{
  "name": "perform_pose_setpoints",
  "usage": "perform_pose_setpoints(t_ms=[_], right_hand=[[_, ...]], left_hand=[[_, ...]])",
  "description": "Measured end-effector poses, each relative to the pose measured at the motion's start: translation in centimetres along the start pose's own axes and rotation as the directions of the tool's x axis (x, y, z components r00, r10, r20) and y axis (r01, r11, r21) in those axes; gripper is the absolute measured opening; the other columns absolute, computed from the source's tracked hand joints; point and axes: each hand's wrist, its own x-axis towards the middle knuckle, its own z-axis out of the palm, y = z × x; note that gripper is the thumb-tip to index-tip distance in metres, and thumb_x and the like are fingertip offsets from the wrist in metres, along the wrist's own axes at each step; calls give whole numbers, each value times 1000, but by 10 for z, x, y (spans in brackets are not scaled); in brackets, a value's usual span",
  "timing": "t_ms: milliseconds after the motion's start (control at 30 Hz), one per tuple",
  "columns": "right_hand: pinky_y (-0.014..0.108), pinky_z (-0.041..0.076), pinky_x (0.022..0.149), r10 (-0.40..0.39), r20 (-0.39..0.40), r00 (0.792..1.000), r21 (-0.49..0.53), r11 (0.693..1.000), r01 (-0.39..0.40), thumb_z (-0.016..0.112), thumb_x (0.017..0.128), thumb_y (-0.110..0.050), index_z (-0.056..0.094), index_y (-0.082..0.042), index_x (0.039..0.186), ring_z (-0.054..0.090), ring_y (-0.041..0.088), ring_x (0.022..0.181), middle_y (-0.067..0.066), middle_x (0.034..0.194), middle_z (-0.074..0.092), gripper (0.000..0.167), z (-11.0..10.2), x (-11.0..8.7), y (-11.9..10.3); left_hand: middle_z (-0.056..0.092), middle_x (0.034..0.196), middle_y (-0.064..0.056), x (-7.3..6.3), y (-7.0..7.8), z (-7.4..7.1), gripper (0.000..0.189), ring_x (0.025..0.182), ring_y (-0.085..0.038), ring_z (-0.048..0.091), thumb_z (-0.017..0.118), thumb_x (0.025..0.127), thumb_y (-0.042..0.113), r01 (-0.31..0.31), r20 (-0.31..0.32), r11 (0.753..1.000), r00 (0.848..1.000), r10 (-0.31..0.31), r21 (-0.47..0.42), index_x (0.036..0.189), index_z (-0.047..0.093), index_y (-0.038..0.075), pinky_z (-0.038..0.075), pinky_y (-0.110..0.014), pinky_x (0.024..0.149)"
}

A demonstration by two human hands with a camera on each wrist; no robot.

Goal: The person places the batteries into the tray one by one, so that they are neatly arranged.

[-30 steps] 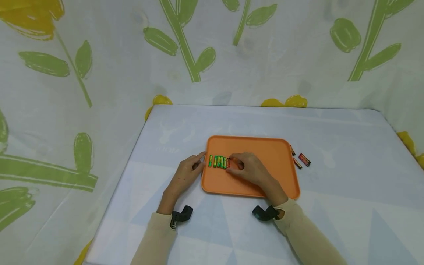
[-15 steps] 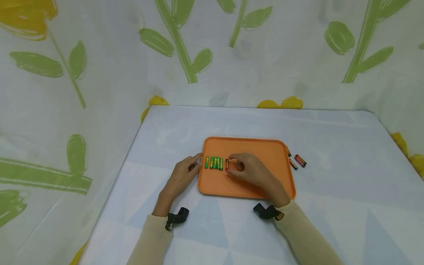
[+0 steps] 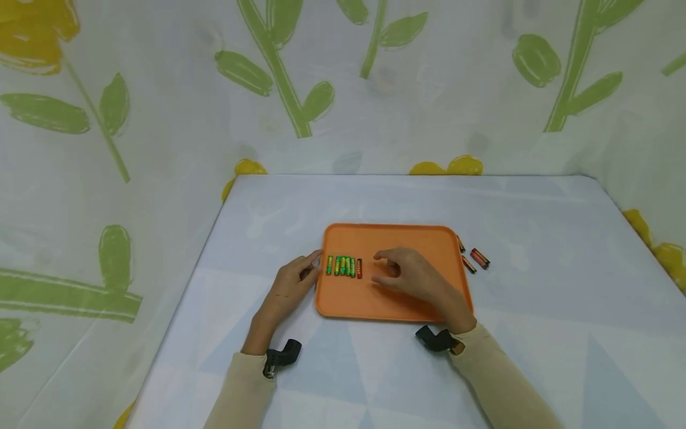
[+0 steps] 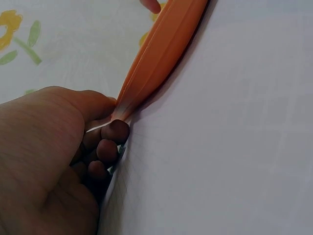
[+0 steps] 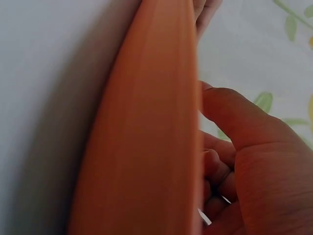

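An orange tray (image 3: 354, 235) lies on the table, its outer wall (image 4: 161, 54) filling part of the left wrist view. Several green-and-yellow batteries (image 3: 343, 266) stand side by side in a row in its left half. A red battery (image 3: 359, 268) lies parallel at the row's right end. My left hand (image 3: 289, 287) pinches the tray's left rim between thumb and curled fingers. Over the tray, my right hand (image 3: 415, 277) has thumb and index finger spread apart, with a gap between them and the red battery. In the right wrist view the tray wall (image 5: 142, 127) hides part of that hand's fingertips.
Outside the tray's right edge lie more red-and-black batteries: one (image 3: 461, 243) against the rim, another (image 3: 468, 264) below it, and a close pair (image 3: 479, 258) farther right. A leaf-patterned sheet (image 3: 177, 131) hangs behind the pale table (image 3: 536, 268).
My right hand had its fingers at the red battery; it slid that battery away from the row, then back beside it, let go and drew right. My left hand stays at the rim.
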Motion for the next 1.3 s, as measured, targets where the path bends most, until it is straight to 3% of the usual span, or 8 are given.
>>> perform_pose_setpoints(t_ms=[700,1000,1300], right_hand=[[29,43,63,-38,-33,999,1,999,38,80,88,-29,69,-4,119,48,13,72,-3,78,52,41,-18,-10,14],[29,43,61,-3,-17,1000,8,1000,3,80,88,-30,69,-5,120,48,13,70,-6,76,51,42,-24,-15,16],[29,43,62,6,-27,1000,27,1000,-5,79,89,-29,69,-5,120,48,14,70,-5,76,51,41,-32,-12,15]], left_hand=[[55,86,2,0,2,0,45,74,-16,48,58,104,24,5,5,1000,1000,-5,-10,148,52,19,41,-30,64],[55,85,2,-1,2,2,45,74,-15,47,58,104,25,27,18,1000,999,-27,1,148,52,19,41,-29,64],[54,84,1,1,1,1,44,73,-15,46,59,103,23,-10,0,1000,1000,10,13,147,54,15,40,-29,63]])
